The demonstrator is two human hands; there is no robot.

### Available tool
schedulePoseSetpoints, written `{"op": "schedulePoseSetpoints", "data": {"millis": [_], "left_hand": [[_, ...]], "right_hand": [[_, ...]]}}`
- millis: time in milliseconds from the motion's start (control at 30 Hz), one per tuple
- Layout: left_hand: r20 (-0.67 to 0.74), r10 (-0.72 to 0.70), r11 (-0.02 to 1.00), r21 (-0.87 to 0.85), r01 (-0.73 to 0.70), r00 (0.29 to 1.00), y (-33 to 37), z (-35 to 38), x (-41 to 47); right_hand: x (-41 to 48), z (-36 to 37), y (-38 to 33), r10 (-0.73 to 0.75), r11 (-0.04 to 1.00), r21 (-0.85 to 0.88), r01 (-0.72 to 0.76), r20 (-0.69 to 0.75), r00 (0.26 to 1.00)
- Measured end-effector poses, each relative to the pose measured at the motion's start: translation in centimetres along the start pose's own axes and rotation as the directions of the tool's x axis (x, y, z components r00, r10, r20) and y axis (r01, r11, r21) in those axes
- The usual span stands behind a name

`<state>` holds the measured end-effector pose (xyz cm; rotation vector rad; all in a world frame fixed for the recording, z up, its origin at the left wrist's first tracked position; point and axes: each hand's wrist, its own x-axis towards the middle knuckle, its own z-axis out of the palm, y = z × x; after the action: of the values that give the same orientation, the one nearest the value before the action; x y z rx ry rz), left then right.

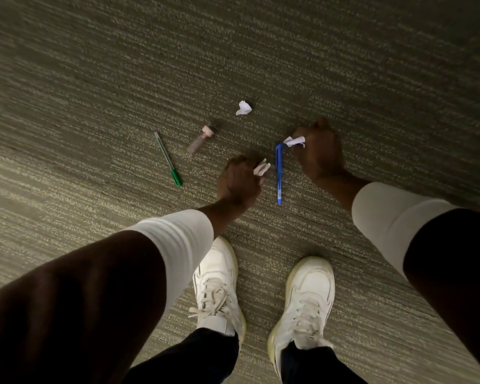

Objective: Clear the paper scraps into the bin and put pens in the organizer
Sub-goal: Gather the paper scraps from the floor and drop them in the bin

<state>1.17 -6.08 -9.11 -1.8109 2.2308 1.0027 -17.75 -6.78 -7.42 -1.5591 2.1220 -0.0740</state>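
I look straight down at a grey carpet. My left hand (240, 181) is closed around a white paper scrap (262, 167) that sticks out of the fist. My right hand (317, 151) grips another white paper scrap (294, 141) low over the floor. Between the two hands a blue pen (279, 176) lies on the carpet, its clip end close to the right hand's scrap. A crumpled white scrap (244, 108) lies further ahead. To the left lie a green-capped clear pen (168, 159) and a short pen with a pink cap (200, 139).
My two white sneakers (216, 284) (306, 297) stand on the carpet (94, 79) just below the hands. Neither a bin nor an organizer is in view.
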Motion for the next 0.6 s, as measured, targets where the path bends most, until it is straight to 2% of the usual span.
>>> {"op": "schedulePoseSetpoints", "data": {"millis": [100, 267, 367, 600], "left_hand": [[-0.056, 0.006, 1.000, 0.014, -0.006, 0.998, 0.2, -1.9, 0.9], [-0.149, 0.070, 0.987, 0.155, -0.047, 0.986, 1.2, -5.1, 5.1], [-0.126, 0.149, 0.972, 0.201, -0.122, 0.981, 1.7, -6.4, 8.1], [-0.048, 0.315, 0.895, 0.348, -0.280, 0.948, 1.3, -6.3, 10.9]], "right_hand": [[-0.4, -0.7, 0.6, 0.039, 0.998, 0.052, -0.038, -0.018, 0.999], [-1.6, -1.6, 1.8, 0.058, 0.992, 0.117, -0.053, -0.043, 0.997], [-2.4, -1.6, 2.7, 0.045, 0.985, 0.167, -0.036, -0.046, 0.998], [-4.2, -0.3, 5.0, 0.069, 0.987, 0.143, -0.067, -0.010, 0.998]]}}
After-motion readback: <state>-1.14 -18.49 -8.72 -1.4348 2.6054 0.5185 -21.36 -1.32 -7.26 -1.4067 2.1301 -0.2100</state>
